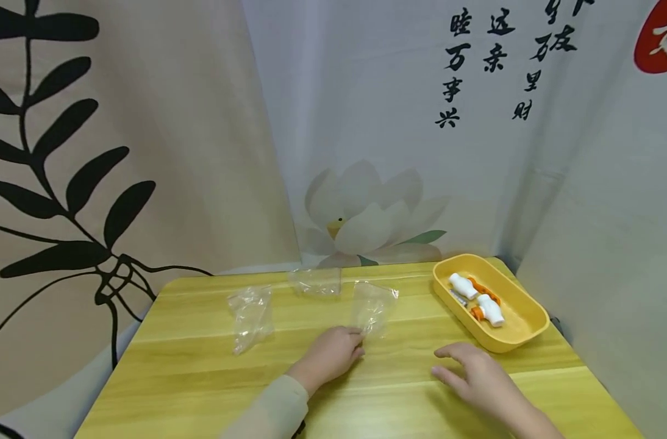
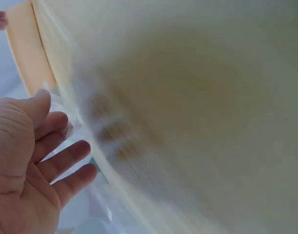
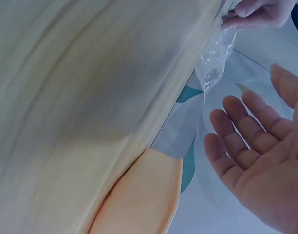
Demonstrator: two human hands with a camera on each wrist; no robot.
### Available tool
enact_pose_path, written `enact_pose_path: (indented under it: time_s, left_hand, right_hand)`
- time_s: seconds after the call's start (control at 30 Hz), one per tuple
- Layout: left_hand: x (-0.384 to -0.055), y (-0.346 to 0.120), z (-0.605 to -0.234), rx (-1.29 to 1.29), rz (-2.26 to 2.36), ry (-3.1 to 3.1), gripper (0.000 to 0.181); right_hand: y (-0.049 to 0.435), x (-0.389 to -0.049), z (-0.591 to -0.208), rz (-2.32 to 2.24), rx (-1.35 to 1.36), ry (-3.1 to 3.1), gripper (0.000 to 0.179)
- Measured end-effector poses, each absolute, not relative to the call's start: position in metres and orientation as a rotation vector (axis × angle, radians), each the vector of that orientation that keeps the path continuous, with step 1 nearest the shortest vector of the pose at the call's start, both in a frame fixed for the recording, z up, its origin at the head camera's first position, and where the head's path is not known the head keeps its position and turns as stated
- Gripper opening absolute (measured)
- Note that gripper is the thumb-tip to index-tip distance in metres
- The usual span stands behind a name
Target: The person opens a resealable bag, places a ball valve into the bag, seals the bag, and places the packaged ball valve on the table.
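My left hand (image 1: 333, 353) is low over the table, its fingertips right at the near edge of a clear plastic bag (image 1: 373, 308). In the left wrist view the fingers (image 2: 71, 163) are loosely spread, and the thumb stands apart from the bag. My right hand (image 1: 473, 378) hovers over the table at the right, its fingers relaxed and holding nothing. Two more clear plastic bags lie on the table: a crumpled one (image 1: 251, 317) to the left and a flatter one (image 1: 316, 282) at the back edge.
A yellow tray (image 1: 522, 332) stands at the table's right back, beyond my right hand. In it lie white pipe-like pieces (image 1: 491, 310), orange parts (image 1: 484, 289) and small metal pieces (image 1: 458, 297). A printed curtain (image 1: 213, 152) hangs behind the wooden table (image 1: 185, 378).
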State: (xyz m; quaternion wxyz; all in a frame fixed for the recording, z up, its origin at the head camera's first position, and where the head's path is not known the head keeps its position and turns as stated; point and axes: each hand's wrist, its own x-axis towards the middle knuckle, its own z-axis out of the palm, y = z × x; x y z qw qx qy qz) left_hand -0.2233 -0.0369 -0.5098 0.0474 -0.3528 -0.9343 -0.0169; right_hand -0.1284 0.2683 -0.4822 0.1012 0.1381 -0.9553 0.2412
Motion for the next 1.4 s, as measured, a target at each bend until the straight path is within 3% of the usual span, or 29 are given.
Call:
enact_pose_path:
  time_s: [0.23, 0.53, 0.9, 1.03, 1.2, 1.4]
  left_hand:
    - [-0.186, -0.094, -0.502, -1.07, -0.24, -2.685, 0.031]
    - [-0.148, -0.139, -0.503, -0.882, -0.62, -2.314, 0.029]
    - [-0.125, -0.146, -0.486, -0.781, -0.639, -2.155, 0.035]
    - [-0.124, -0.142, -0.479, -0.831, -0.671, -2.043, 0.008]
    - [-0.126, -0.135, -0.479, -0.819, -0.744, -1.942, 0.037]
    - [-0.128, -0.131, -0.482, -0.91, -0.843, -1.87, 0.029]
  right_hand:
    - [0.257, -0.127, -0.483, 0.769, 0.555, -2.821, 0.031]
    - [0.245, -0.121, -0.482, 0.848, 0.554, -2.843, 0.032]
    - [0.231, -0.115, -0.479, 1.053, 0.6, -2.817, 0.028]
    - [0.225, -0.114, -0.474, 1.293, 0.621, -2.786, 0.021]
    - [0.213, -0.115, -0.471, 1.616, 0.649, -2.766, 0.021]
    - [0.202, -0.117, -0.47, 1.935, 0.547, -2.766, 0.032]
